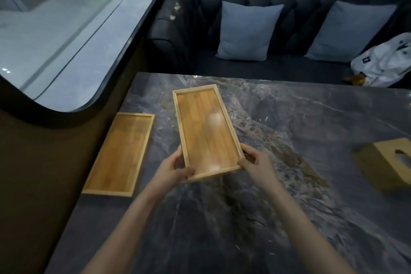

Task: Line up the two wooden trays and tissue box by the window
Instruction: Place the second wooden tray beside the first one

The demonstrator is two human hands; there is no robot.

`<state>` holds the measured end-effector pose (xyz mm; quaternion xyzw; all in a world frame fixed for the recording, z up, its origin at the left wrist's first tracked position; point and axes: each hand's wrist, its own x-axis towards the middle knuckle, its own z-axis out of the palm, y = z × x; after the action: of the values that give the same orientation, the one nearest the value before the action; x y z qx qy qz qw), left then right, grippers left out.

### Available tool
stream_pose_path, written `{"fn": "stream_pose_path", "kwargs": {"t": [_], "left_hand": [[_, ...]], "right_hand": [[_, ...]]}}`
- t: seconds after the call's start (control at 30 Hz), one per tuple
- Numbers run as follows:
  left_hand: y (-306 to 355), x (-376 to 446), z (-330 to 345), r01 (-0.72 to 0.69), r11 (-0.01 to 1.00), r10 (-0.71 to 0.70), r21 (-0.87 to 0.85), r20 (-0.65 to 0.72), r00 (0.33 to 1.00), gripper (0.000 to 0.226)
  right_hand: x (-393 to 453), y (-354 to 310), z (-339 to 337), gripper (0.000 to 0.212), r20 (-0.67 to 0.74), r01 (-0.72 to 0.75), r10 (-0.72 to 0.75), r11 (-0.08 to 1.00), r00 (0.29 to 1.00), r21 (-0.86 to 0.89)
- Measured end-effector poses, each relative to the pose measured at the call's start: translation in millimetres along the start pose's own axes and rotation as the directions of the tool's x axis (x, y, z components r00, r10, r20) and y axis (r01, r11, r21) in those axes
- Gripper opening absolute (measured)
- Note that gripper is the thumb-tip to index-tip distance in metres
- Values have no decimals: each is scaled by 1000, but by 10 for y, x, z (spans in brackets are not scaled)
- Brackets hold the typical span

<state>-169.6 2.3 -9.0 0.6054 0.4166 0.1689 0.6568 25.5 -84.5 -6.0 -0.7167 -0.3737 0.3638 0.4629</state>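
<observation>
I hold a long wooden tray (203, 131) by its near end, above the middle of the grey marble table (278, 218). My left hand (175, 168) grips its near left corner and my right hand (255, 161) grips its near right corner. The tray points away from me, angled slightly left. A second wooden tray (120, 153) lies flat at the table's left edge, beside the wall under the window (66, 29). A wooden tissue box (387, 162) stands at the table's right side, far from both hands.
A dark sofa (278, 64) runs behind the table, with two light blue cushions (246, 31) and a white bag (387, 62) at its right end. The brown wall below the window borders the table on the left.
</observation>
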Motion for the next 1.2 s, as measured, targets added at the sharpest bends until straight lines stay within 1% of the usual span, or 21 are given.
{"fn": "stream_pose_path", "kwargs": {"t": [0.13,0.23,0.37,0.43,0.6,0.77,0.9,1.03,1.13,1.2], "left_hand": [[-222,-43,-350,45,999,-46,17,3,999,67],[-368,-65,-545,67,995,-69,68,21,997,68],[-501,-95,-700,120,992,-122,43,52,991,68],[-575,-102,-769,156,988,-157,20,64,986,67],[-701,-38,-868,222,975,-222,10,77,972,68],[-796,56,-916,275,961,-275,16,97,957,71],[-854,78,-932,294,956,-294,12,92,951,71],[-858,71,-937,291,957,-291,19,68,954,71],[-839,69,-918,284,957,-286,58,32,958,69],[-841,71,-905,276,953,-277,126,-8,961,64]], "right_hand": [[-40,67,394,42,-16,-28,28,999,999,31],[-88,135,631,41,-17,-44,45,999,999,31],[-117,271,886,42,-25,-89,91,995,996,52],[-116,306,984,40,-39,-100,102,994,994,49],[-93,433,1150,46,-46,-125,125,992,991,6],[-78,503,1221,40,-60,-166,164,986,985,-21],[-45,576,1277,39,-62,-181,178,983,982,-38],[-39,646,1341,41,-71,-227,224,973,972,-32],[-59,688,1382,41,-84,-237,231,969,969,-68],[-70,688,1418,41,-85,-235,227,968,970,-93]]}}
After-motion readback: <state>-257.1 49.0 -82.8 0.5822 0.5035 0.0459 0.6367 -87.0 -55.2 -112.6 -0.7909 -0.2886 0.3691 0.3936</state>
